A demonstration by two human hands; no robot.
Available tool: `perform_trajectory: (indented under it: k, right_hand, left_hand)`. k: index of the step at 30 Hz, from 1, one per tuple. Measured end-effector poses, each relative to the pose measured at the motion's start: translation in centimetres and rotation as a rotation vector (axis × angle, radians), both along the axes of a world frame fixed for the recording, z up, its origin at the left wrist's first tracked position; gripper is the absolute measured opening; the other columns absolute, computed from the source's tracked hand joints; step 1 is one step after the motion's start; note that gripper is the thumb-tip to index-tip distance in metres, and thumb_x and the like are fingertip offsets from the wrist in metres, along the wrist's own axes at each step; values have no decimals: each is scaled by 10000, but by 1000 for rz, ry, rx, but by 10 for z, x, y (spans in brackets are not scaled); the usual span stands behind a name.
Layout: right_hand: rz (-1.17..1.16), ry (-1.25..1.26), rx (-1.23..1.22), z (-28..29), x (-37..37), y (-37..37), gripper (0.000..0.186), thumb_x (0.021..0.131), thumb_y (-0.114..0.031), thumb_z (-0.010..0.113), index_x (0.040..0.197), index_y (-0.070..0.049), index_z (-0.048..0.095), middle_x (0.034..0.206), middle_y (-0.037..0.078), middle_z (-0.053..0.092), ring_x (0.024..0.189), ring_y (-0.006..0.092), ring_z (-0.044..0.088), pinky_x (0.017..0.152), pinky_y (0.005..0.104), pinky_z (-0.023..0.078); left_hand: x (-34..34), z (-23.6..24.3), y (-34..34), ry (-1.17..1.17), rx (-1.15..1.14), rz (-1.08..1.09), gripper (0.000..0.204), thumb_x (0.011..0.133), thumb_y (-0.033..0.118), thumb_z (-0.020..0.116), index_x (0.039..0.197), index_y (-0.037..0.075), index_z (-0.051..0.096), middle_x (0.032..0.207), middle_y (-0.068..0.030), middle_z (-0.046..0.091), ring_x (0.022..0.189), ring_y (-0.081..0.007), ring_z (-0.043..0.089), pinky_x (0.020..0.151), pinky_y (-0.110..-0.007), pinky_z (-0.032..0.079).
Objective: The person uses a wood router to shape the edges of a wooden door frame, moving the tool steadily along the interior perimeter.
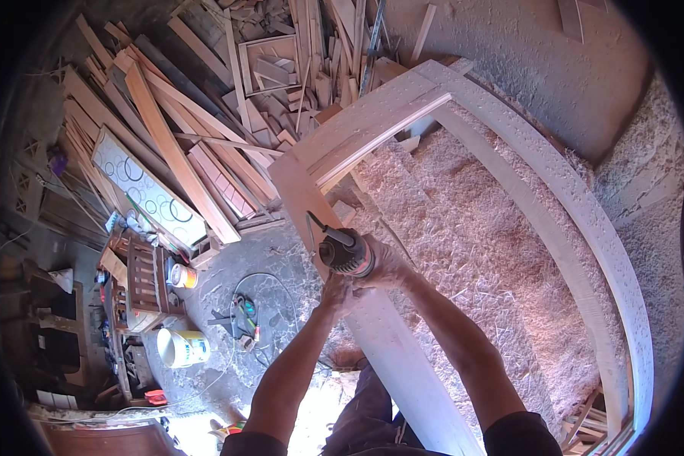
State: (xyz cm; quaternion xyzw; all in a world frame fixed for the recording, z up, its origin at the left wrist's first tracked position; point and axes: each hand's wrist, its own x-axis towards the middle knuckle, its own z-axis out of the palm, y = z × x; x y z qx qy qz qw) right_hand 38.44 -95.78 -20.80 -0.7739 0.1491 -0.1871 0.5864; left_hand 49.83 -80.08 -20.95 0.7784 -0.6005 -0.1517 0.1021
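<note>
A router (pixel 346 252) with a dark round top, a reddish band and a black cord stands upright on a pale wooden frame. My right hand (pixel 385 262) wraps round its right side. Low on its near side, my left hand (pixel 337 292) is closed against the tool, its fingers partly hidden. Beneath both hands runs the near board (pixel 397 357) of the frame, which joins a crosspiece at the far end. The router's base and bit are out of sight behind my hands and its body.
A curved frame member (pixel 585 205) sweeps round the right side. Wood shavings (pixel 479 228) cover the ground inside. Offcuts and long planks (pixel 178 163) are heaped at far left. A white bucket (pixel 176 348), a coiled cable and tools (pixel 245 315) lie on the floor at left.
</note>
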Motion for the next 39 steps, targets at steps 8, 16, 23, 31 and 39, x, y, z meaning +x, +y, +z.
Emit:
perform_trajectory:
  k: [8,16,23,31,39]
  right_hand:
    - [3,17,0,16,-27,10,924,542,-229,965,1365,-94,568,1227,105,710,1133,255,705,1022,364,564]
    - [29,-51,-24,-8,-57,20,939,614,-285,966,1419,-90,523,1289,134,683,1187,319,707,1040,400,565]
    - [54,-1,-9,12,-97,37,1003,624,-203,994,1490,-55,509,1418,123,650,1294,250,641,1144,369,479]
    - [60,-5,105,8,-138,64,1011,597,-141,1004,1480,-51,520,1408,90,658,1297,204,620,1152,354,459]
    - [4,82,-20,18,-208,89,991,589,-185,1022,1448,-56,544,1348,100,700,1217,211,675,1095,351,518]
  left_hand:
    - [-23,-1,10,120,20,70,787,878,455,795,1551,163,509,1584,-88,506,1533,-336,350,1322,-491,232]
    - [-56,-45,23,1094,-229,520,672,979,431,715,1537,142,479,1504,-123,555,1359,-326,551,1157,-470,461]
    - [-85,-57,46,2070,-300,656,582,1005,396,652,1500,145,476,1375,-73,608,1228,-237,630,970,-407,555]
    - [-129,-59,69,1124,-346,336,772,802,257,883,1476,124,532,1441,-120,588,1312,-309,590,1135,-430,486]
    - [-188,-45,93,102,-67,19,910,883,325,795,1638,93,343,1654,-219,372,1552,-434,330,1280,-532,278]
